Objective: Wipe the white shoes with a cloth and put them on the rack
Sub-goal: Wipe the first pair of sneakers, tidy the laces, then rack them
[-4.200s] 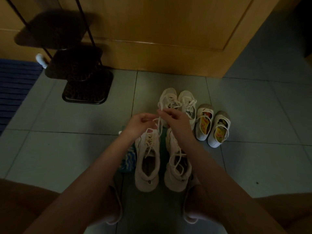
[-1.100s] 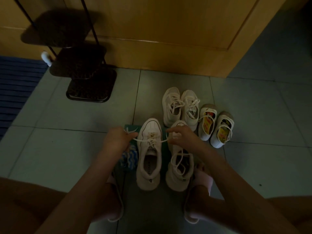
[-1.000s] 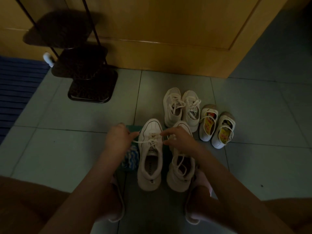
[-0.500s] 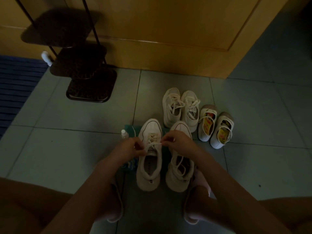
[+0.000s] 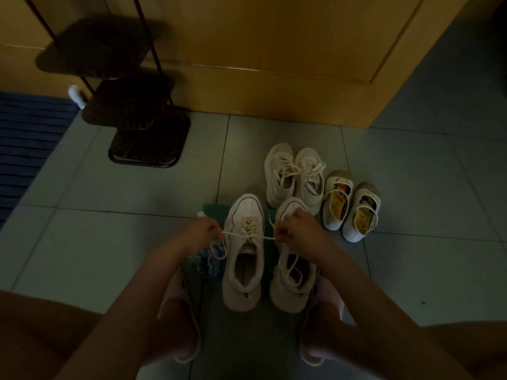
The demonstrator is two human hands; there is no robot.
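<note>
Right now your left grip (image 5: 200, 231) and right grip (image 5: 297, 229) pinch the limp lace (image 5: 267, 237); sneaker (image 5: 242, 286) looks light, grab heel at 6 o'clock.

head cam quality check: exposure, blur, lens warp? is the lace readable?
Head view: underexposed, dim greenish cast; rack shelves nearly solid black; slight wide-angle bowing along the door moulding; forearms near the bottom edge soft; the lace pulled between left hand and right hand reads clearly against the white shoe.
</note>
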